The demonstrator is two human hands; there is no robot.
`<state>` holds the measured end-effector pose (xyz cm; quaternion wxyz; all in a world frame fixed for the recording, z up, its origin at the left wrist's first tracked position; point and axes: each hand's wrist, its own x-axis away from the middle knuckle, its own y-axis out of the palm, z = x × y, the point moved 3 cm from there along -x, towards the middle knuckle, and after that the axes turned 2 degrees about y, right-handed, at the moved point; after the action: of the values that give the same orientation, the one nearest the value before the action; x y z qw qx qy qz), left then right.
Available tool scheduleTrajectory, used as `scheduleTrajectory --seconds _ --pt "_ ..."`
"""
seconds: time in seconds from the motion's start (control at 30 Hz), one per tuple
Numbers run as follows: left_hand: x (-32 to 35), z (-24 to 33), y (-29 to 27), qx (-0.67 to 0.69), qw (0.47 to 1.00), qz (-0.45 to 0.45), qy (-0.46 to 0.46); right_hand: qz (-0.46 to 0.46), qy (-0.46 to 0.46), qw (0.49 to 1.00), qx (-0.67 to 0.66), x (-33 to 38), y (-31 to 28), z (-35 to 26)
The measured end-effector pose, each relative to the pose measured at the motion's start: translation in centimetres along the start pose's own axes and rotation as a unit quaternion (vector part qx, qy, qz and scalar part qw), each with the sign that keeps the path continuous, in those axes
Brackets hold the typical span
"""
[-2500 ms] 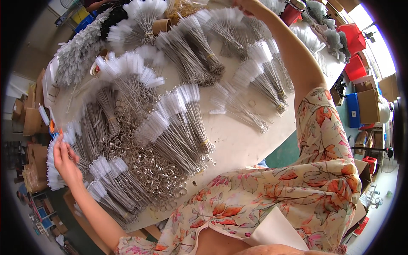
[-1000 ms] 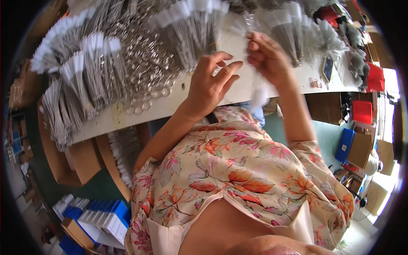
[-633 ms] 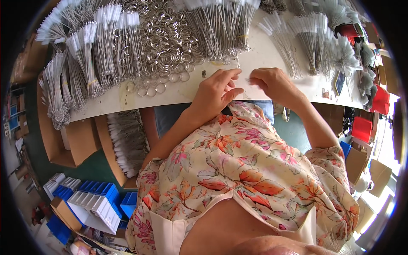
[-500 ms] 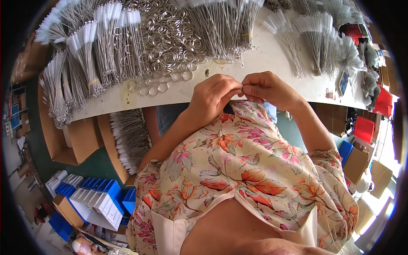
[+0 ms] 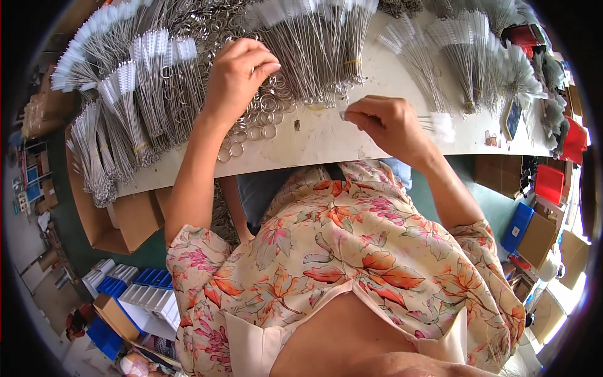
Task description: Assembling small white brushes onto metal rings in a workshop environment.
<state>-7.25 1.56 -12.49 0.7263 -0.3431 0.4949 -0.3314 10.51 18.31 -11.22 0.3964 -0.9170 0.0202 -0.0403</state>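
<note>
Wire-stemmed brushes (image 5: pixel 443 127), exact number too unclear to tell, with white heads sticking out to the right of the right hand (image 5: pixel 383 119), apparently clamped in its closed fingers, a small shiny bit just showing at the fingertips. Above the near table, well apart to its left, the left hand (image 5: pixel 240 75), fingers curled and thumb close to the forefinger; cannot tell from this angle whether empty or pinching something. Beneath and just beside the left hand, a wide heap of loose metal split rings (image 5: pixel 268 103), judged a large share not yet used. As for what is done, judged only from the layout: brush bundles gathered left of the left hand (image 5: pixel 151 88), a thick banded bundle (image 5: pixel 326 56) between and beyond both hands, another bundle (image 5: pixel 471 69) beyond the right hand to its right; presence of rings on their ends too small to make out. Nearer the right hand, just beyond it, a thin spread of loose brushes (image 5: pixel 419 60), seemingly unbundled. Overall, probably partway, with plenty left. Under all this, a pale table (image 5: pixel 301 151); below and left of the left hand, a cardboard box (image 5: pixel 141 229).
</note>
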Motion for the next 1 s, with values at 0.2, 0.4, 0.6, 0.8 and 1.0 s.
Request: scheduleTrajectory --seconds 0.2,0.4,0.6,0.8,1.0 --pt "0.6 3.8 -2.2 0.448 0.803 0.21 -0.333 0.075 0.005 0.957 -0.28 -3.3 -1.4 -4.2" --pt "0.7 6.8 -1.2 0.525 0.732 0.312 -0.302 0.082 -0.069 0.935 -0.337 -4.7 -0.3 -6.9" --pt "1.8 7.4 -0.6 0.704 0.554 0.309 -0.319 0.114 -0.174 0.94 -0.269 -4.1 0.5 -7.4" --pt "1.7 8.1 -4.2 0.553 0.751 0.269 -0.241 0.168 -0.253 0.937 -0.171 -3.5 -0.2 -8.4" --pt "2.0 7.2 -7.2 0.493 0.834 0.184 -0.167 0.148 -0.298 0.929 -0.164 -3.7 -0.8 -9.3"
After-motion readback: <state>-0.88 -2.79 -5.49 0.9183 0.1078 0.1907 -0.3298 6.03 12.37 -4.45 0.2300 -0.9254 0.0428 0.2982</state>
